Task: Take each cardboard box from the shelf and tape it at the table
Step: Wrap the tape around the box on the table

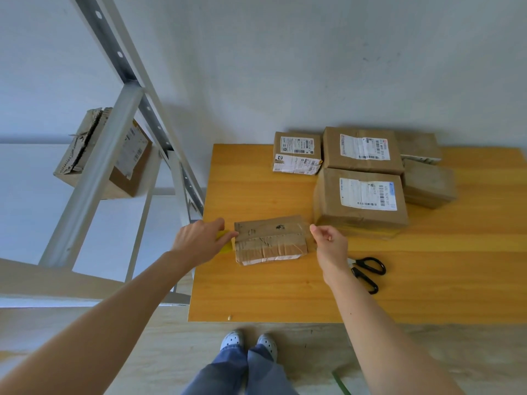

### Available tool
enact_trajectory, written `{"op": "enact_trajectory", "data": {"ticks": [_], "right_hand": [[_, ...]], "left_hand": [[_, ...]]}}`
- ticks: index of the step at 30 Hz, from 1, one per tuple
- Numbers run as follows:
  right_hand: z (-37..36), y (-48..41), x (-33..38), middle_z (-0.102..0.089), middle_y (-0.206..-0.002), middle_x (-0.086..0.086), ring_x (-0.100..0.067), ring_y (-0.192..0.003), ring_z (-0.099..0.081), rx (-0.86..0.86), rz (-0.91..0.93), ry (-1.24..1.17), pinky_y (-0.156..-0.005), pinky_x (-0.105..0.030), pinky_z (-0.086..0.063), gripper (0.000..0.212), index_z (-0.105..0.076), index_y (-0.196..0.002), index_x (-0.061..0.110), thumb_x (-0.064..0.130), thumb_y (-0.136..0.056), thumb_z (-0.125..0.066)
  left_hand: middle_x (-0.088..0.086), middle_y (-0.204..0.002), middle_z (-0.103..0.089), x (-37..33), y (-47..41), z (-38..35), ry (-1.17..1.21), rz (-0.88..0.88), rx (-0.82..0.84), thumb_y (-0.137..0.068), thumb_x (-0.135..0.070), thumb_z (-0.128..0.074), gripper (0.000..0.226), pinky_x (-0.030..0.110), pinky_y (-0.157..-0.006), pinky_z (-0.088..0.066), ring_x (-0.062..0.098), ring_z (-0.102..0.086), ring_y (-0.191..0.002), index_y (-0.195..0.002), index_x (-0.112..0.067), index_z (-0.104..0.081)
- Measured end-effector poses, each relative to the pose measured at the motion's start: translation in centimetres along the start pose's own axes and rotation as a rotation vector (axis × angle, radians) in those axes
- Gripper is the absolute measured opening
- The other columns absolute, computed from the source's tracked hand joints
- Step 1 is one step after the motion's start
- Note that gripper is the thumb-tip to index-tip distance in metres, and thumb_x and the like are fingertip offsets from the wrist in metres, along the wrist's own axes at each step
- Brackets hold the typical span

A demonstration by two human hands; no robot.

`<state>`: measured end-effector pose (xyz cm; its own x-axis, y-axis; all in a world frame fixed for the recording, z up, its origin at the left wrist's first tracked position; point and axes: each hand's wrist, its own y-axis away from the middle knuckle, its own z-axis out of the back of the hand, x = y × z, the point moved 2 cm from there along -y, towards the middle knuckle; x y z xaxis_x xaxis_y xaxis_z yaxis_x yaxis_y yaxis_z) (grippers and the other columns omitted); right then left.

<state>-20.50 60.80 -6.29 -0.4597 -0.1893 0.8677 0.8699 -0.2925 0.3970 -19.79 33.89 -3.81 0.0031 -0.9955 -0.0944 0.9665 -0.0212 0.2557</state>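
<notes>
the person wears loose, faded blue jeans (242, 372) that fall over pale grey-white clogs (232, 339) with small round holes on top, while the forearms (119, 297), left hand (196, 240) and right hand (330, 243) are bare.

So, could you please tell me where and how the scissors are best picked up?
Take the scissors by the two black handle loops, coming from above and from the right. They lie flat on the table with the loops turned right and towards you, free to reach. The blades point left, partly hidden behind the wrist of the right hand.
</notes>
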Motion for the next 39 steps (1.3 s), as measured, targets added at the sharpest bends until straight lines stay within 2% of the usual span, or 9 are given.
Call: {"op": "enact_trajectory", "data": {"ticks": [2, 4, 8, 14, 23, 28, 32, 35, 39], "right_hand": [[-0.3, 0.0, -0.3, -0.059, -0.091, 0.005, -0.004, -0.082, -0.051, 0.006, -0.004, -0.007, -0.069, -0.021, -0.039, 0.018, -0.062, -0.098, 0.012, 0.028, -0.099, -0.055], [-0.7, 0.0, -0.7, -0.059, -0.093, 0.005, -0.004, -0.084, -0.052, 0.012, -0.018, -0.02, -0.069, -0.023, -0.039, 0.019, -0.062, -0.101, 0.012, 0.028, -0.101, -0.051], [-1.4, -0.1, -0.9, -0.06, -0.091, 0.001, -0.011, -0.083, -0.054, 0.032, -0.106, -0.085, -0.066, -0.024, -0.04, 0.017, -0.06, -0.099, 0.014, 0.027, -0.102, -0.05], [-2.5, -0.1, -0.8, -0.063, -0.094, 0.0, -0.01, -0.08, -0.058, -0.003, -0.223, -0.226, -0.062, -0.022, -0.041, 0.011, -0.059, -0.102, 0.015, 0.025, -0.1, -0.054], [-3.6, -0.8, -1.5, -0.062, -0.105, -0.004, -0.02, -0.093, -0.057, -0.05, -0.402, -0.313, -0.079, -0.031, -0.045, 0.014, -0.057, -0.107, 0.019, 0.013, -0.102, -0.046], [-3.0, 0.7, -1.2, -0.061, -0.127, -0.006, -0.018, -0.117, -0.055, -0.211, 0.113, 0.077, -0.095, -0.03, -0.044, 0.034, -0.058, -0.128, 0.008, 0.02, -0.106, -0.035], [-3.6, 2.1, -2.0, -0.026, -0.159, 0.0, -0.012, -0.147, -0.022, -0.057, 0.539, 0.591, -0.118, -0.029, -0.02, 0.056, -0.03, -0.152, 0.012, 0.042, -0.106, -0.017], [-3.9, 2.0, -3.4, -0.01, -0.162, -0.001, -0.015, -0.149, -0.009, -0.033, 0.607, 0.932, -0.121, -0.033, -0.011, 0.07, -0.012, -0.156, 0.011, 0.053, -0.101, -0.004], [-4.6, 2.3, -3.2, -0.014, -0.162, -0.006, -0.021, -0.15, -0.012, -0.029, 0.734, 1.174, -0.12, -0.04, -0.009, 0.067, -0.019, -0.154, 0.009, 0.052, -0.103, -0.008]], "left_hand": [[-0.003, -0.07, -0.051, -0.1, 0.0, 0.0, 0.015, -0.005, 0.032, -0.094, -0.062, -0.033, 0.051, 0.029, -0.06, -0.046, 0.018, -0.051, -0.066, -0.134, -0.034, -0.047], [-0.005, -0.064, -0.046, -0.1, -0.1, 0.0, 0.011, -0.039, 0.07, -0.095, -0.061, -0.03, 0.053, 0.031, -0.063, -0.05, 0.018, -0.051, -0.065, -0.146, -0.046, -0.028], [-0.004, -0.065, -0.048, 0.2, -0.9, -0.1, 0.035, -0.084, 0.095, -0.094, -0.061, -0.028, 0.052, 0.03, -0.063, -0.051, 0.018, -0.055, -0.066, -0.145, -0.052, -0.024], [-0.005, -0.09, -0.05, 0.0, -1.3, -0.1, 0.17, -0.049, 0.147, -0.097, -0.056, -0.034, 0.046, 0.031, -0.077, -0.047, 0.021, -0.059, -0.093, -0.142, -0.047, -0.037], [-0.008, -0.091, -0.055, 0.1, -0.8, -1.0, 0.279, -0.004, 0.133, -0.096, -0.055, -0.038, 0.046, 0.029, -0.075, -0.047, 0.016, -0.054, -0.082, -0.141, -0.043, -0.041], [-0.005, -0.085, -0.054, 0.0, -0.6, -1.4, 0.301, 0.014, 0.102, -0.095, -0.057, -0.037, 0.047, 0.034, -0.076, -0.051, 0.022, -0.059, -0.083, -0.14, -0.042, -0.042], [-0.006, -0.089, -0.053, 0.1, -0.7, -1.6, 0.322, 0.02, 0.106, -0.095, -0.058, -0.037, 0.048, 0.034, -0.074, -0.049, 0.024, -0.06, -0.088, -0.14, -0.042, -0.041], [-0.006, -0.088, -0.051, 0.0, -0.8, -1.5, 0.343, 0.029, 0.102, -0.095, -0.056, -0.039, 0.047, 0.031, -0.072, -0.043, 0.02, -0.053, -0.084, -0.14, -0.042, -0.042], [-0.007, -0.09, -0.053, 0.0, -0.8, -1.4, 0.383, 0.028, 0.096, -0.095, -0.055, -0.041, 0.048, 0.029, -0.073, -0.042, 0.016, -0.05, -0.083, -0.14, -0.04, -0.043]]}}
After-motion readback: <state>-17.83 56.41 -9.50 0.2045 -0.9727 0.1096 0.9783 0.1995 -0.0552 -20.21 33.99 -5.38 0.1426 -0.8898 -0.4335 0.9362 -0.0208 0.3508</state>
